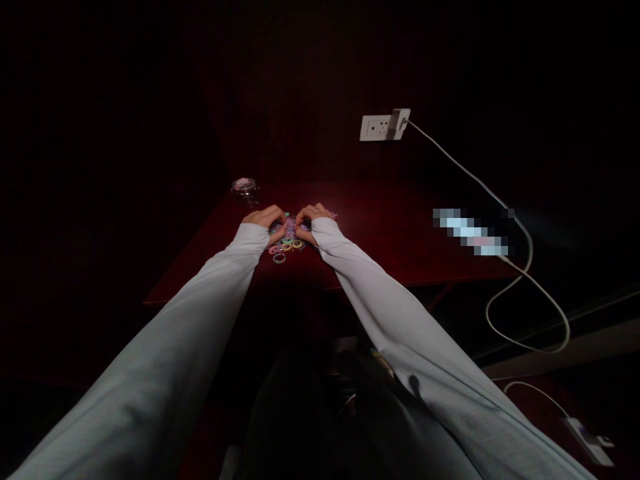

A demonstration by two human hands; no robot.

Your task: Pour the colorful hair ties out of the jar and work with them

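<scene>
Small colourful rings that look like hair ties (pixel 285 247) lie in a loose pile on the dark red table (pixel 380 247), in pink, yellow, green and purple. Over the pile's left side, my left hand (pixel 266 217) is closed, its thumb and fingers curled together. My right hand (pixel 307 215) faces it from the right, closed the same way, with the fingertips close to those of the left. A purplish patch of the small rings shows between the two hands. Whatever the fingertips pinch is too small and dark to make out.
A clear jar (pixel 245 188) stands at the table's back left. On the right lies a blurred, lit device (pixel 470 232) with a white cable (pixel 463 168) running to a wall socket (pixel 377 128). A white power strip (pixel 589 440) lies low at the right.
</scene>
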